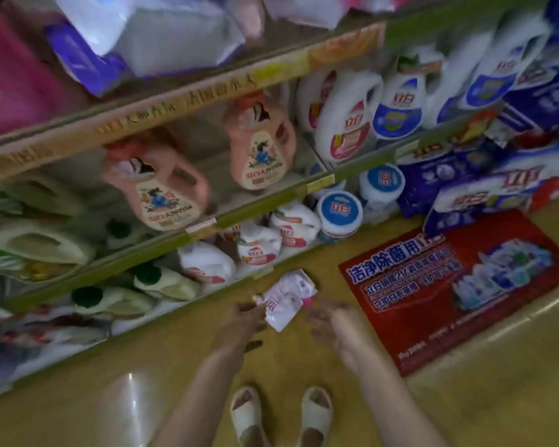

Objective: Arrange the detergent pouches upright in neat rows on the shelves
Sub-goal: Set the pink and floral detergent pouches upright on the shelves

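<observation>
Low in the middle of the frame, the left hand (244,317) pinches a crumpled white-and-pink plastic detergent pouch (286,298) above the yellow floor (465,408). The right hand (334,324) hovers just beside it, fingers spread, holding nothing. Above them runs the bottom green-edged shelf (162,317) of white pouches.

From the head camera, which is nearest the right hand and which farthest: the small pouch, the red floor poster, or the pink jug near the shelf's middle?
1. Small pouch: just left of the right hand, by its fingertips.
2. Red floor poster: on the floor to its right.
3. Pink jug: up on the shelf, well beyond.
</observation>
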A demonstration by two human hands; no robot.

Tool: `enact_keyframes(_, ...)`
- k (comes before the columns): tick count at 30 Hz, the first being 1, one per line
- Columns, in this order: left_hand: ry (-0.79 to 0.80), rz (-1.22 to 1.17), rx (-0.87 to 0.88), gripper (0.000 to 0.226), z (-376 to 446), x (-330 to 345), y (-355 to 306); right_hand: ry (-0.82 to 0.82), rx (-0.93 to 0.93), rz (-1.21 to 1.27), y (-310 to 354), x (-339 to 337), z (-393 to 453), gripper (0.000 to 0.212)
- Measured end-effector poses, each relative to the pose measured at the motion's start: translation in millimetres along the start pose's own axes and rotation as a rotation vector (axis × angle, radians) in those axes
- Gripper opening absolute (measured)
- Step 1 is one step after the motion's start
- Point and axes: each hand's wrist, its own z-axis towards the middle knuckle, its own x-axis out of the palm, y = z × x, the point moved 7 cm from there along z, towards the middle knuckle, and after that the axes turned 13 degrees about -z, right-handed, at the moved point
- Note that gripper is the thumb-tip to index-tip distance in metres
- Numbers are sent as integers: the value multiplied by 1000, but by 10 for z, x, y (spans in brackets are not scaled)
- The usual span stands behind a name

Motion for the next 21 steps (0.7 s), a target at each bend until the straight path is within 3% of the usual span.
enact_keyframes(4,19,-54,-94,33,874,3,590,18,134,70,-652,48,866,22)
enact_keyframes(8,41,-397,-374,33,1802,40,1452,47,261,74,-1358,144,1736,17)
enact_keyframes(12,-8,-572,-455,21,2612,20,2294,54,306,54,-1994,213,2530,10)
enact_keyframes(15,-32,-537,-506,33,3104,94,2839,57,324,57,-2415,316,3033,7)
enact_keyframes(21,-88,-344,-602,38,3879,300,3559,22,281,-106,-2981,446,3716,30)
